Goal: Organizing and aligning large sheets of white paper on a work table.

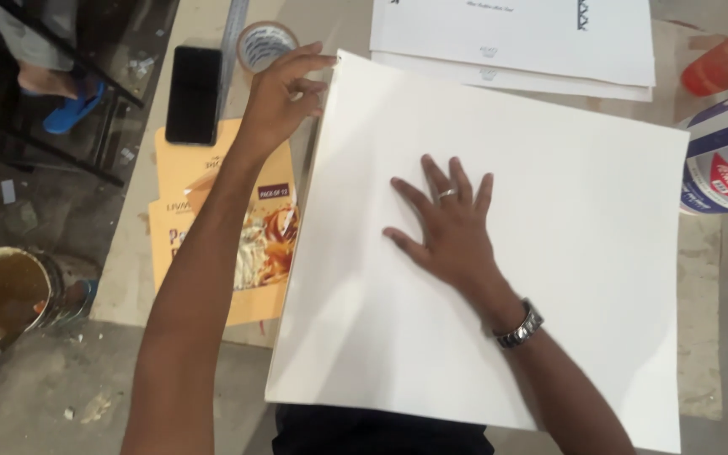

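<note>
While right hand point(452, 227) lies flat, fingers spread, on middle of white sheet point(566, 278), left hand point(284, 93) pinches sheet's far left corner. Sheet covers workbench point(701, 278), beside orange packet point(212, 227), black phone point(193, 93).

**Both my hands out, arms extended**

My left hand point(284, 93) reaches far forward, arm nearly straight, fingers curled, thumb and fingertips pinching. My right hand point(448, 227) lies flat, palm down, fingers spread, ring on one finger, metal watch on the wrist. Right forearm angles in from lower right.
</note>
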